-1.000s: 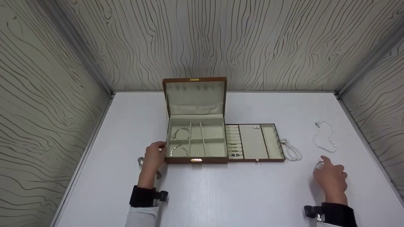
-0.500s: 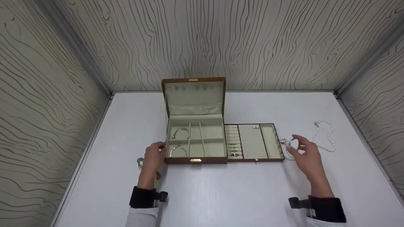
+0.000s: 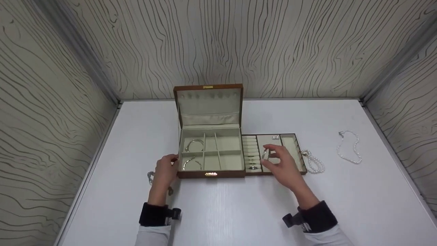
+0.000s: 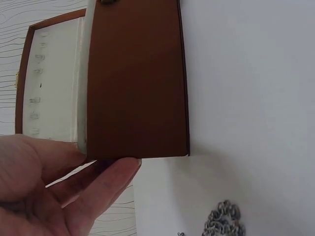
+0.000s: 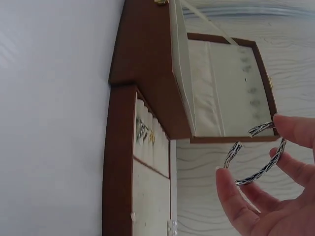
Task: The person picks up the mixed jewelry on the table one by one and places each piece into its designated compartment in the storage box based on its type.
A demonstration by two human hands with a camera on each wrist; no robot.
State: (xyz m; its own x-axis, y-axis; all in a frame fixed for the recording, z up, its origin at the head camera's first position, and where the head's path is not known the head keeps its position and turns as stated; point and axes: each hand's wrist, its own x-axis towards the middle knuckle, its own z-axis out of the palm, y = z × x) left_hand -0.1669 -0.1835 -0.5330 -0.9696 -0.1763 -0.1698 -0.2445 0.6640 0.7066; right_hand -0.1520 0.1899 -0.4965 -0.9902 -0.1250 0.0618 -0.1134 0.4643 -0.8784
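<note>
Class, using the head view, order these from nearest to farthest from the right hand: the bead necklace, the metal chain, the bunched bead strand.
1. Bunched bead strand, just right of the right hand.
2. Bead necklace, farther right on the table.
3. Metal chain, far left, beside the left hand.

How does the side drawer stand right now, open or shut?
Open: the side drawer juts from the right of the jewelry box, its ring rolls showing.

Hands [image 3: 166, 169] [image 3: 282, 168] apart, right fingers [image 5: 297, 169] curled
</note>
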